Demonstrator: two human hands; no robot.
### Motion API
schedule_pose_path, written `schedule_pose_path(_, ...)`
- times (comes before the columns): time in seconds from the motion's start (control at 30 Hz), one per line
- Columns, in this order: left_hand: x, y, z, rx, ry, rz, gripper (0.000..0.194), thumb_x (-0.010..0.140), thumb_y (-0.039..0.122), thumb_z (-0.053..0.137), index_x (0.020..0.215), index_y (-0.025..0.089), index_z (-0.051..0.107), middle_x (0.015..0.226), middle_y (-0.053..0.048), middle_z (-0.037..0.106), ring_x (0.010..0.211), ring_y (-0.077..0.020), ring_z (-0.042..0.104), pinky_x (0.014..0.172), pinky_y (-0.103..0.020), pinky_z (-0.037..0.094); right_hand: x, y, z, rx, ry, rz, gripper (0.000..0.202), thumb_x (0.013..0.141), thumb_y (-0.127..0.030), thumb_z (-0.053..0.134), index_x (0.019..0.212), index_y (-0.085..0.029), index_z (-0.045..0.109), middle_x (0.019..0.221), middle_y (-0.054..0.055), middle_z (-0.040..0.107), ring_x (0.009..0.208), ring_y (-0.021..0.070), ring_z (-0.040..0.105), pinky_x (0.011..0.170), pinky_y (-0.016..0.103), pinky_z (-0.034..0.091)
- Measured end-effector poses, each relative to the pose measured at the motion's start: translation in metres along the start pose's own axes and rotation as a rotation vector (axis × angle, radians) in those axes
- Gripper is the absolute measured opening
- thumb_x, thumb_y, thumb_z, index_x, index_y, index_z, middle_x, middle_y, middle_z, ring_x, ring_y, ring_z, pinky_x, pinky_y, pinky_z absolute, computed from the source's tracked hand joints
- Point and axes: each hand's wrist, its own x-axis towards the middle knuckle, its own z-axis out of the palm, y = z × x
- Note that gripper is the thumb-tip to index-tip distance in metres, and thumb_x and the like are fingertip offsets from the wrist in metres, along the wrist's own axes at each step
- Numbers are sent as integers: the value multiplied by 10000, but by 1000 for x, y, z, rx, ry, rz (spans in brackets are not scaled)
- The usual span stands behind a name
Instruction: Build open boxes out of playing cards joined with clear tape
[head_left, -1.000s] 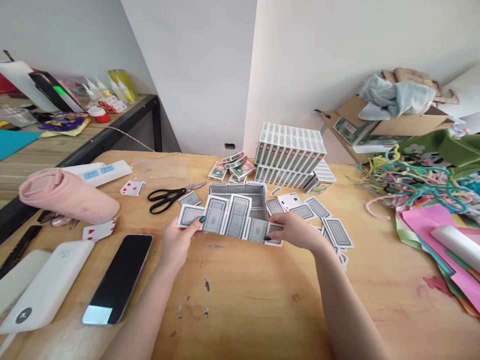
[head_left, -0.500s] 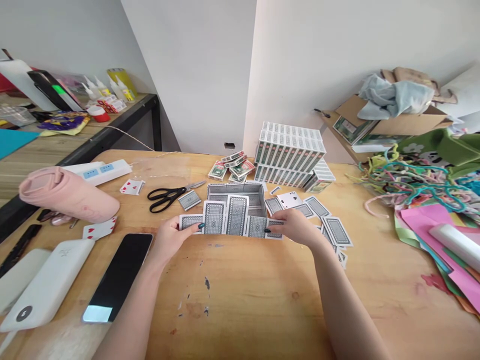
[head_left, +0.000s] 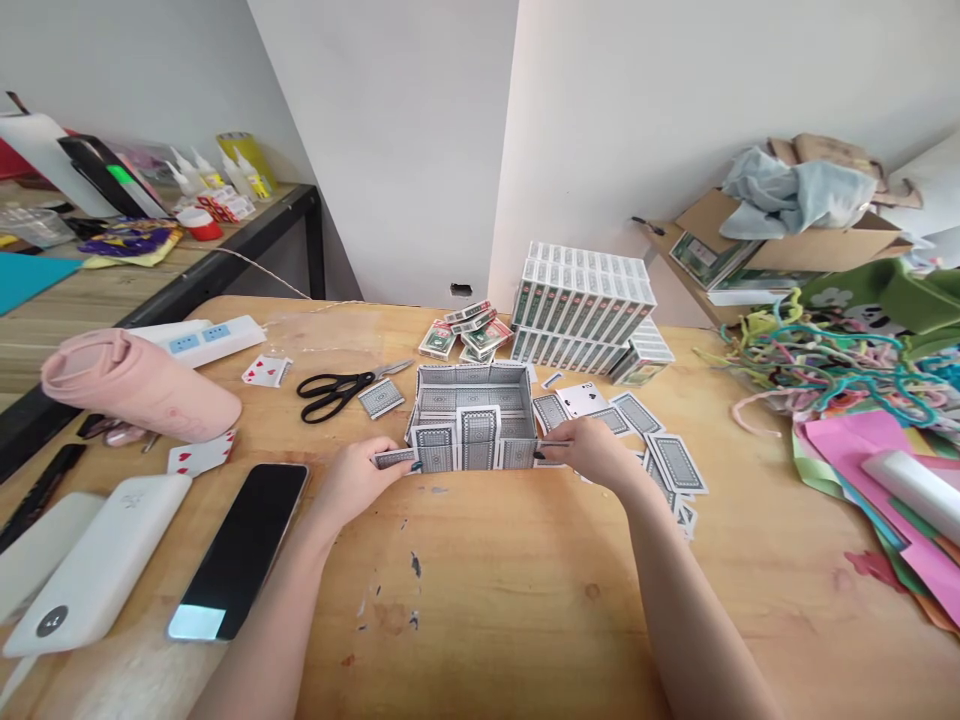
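Observation:
A joined row of playing cards (head_left: 478, 455), patterned backs facing me, stands against the near side of an open box built from playing cards (head_left: 439, 400). Its middle card rises above the others. My left hand (head_left: 366, 478) pinches the row's left end, thumb in front. At the right end, my right hand (head_left: 592, 452) has its fingers closed on the card there. To the left of the box lie a single card (head_left: 381, 398) and black-handled scissors (head_left: 330, 397). Loose cards (head_left: 675, 463) are scattered beyond my right hand.
Stacked card packs (head_left: 581, 300) stand at the back, beside a small heap of packs (head_left: 480, 340). A phone (head_left: 244, 550), white power bank (head_left: 97, 560) and pink rolled pouch (head_left: 142, 385) lie left. Coloured paper (head_left: 862, 470) and tangled pipe cleaners (head_left: 810, 360) lie right.
The card row has lowered and leans more toward the box, its cards looking shorter from above. My left hand has shifted slightly right and nearer me; my right hand has barely moved.

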Motion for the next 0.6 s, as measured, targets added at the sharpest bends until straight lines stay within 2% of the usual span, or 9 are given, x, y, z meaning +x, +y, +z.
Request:
schedule_pose_path(0.1, -1, -2, -1, -39, -68, 19, 170, 680, 375, 664, 670, 208, 693, 648, -7, 672, 635, -198, 579, 566, -238, 351, -3, -4, -2, -28, -22, 8, 214, 675, -266, 585, 480, -188, 544, 474, -35, 398, 461, 94, 328, 421, 236, 238)
schedule_pose_path(0.2, -3, 0, -2, -108, -187, 34, 180, 699, 378, 662, 680, 208, 717, 711, -30, 701, 682, -217, 617, 600, -255, 403, -10, -9, -5, -67, -80, 40, 242, 680, -254, 595, 449, -192, 555, 450, -27, 425, 435, 97, 344, 424, 254, 225)
schedule_pose_path(0.3, -6, 5, -2, -220, -249, 93, 149, 693, 345, 688, 690, 203, 732, 796, -57, 710, 772, -228, 635, 671, -270, 447, -17, -15, -6, -43, -122, 21, 110, 672, -288, 643, 603, -213, 682, 523, -13, 550, 466, 121, 441, 441, 255, 280)
schedule_pose_path(0.4, -7, 8, 2, -382, -224, 108, 113, 653, 294, 740, 646, 183, 718, 771, -55, 689, 752, -194, 624, 673, -253, 459, -25, -23, -7, 87, -123, -143, 197, 668, -329, 686, 839, -238, 717, 691, -3, 641, 603, 147, 538, 518, 245, 367)
schedule_pose_path(0.43, -7, 9, 5, -461, -208, 82, 116, 630, 278, 764, 637, 175, 710, 738, -43, 676, 712, -171, 614, 645, -237, 457, -27, -26, -8, 116, -131, -196, 184, 683, -346, 680, 823, -229, 707, 692, -6, 630, 619, 142, 531, 533, 240, 370)
schedule_pose_path(0.5, -6, 10, 12, -684, -149, -18, 174, 572, 247, 813, 679, 169, 701, 683, -9, 657, 622, -125, 590, 578, -206, 451, -29, -32, -8, 141, -150, -229, 193, 728, -379, 639, 669, -195, 650, 589, -26, 538, 562, 110, 453, 511, 231, 328)
schedule_pose_path(0.6, -7, 15, 24, -1106, -49, -134, 310, 554, 286, 838, 802, 178, 686, 728, 1, 688, 619, -119, 616, 574, -209, 494, -29, -38, -4, 243, -123, -161, 304, 750, -426, 620, 580, -176, 580, 506, -50, 400, 495, 81, 326, 469, 230, 248)
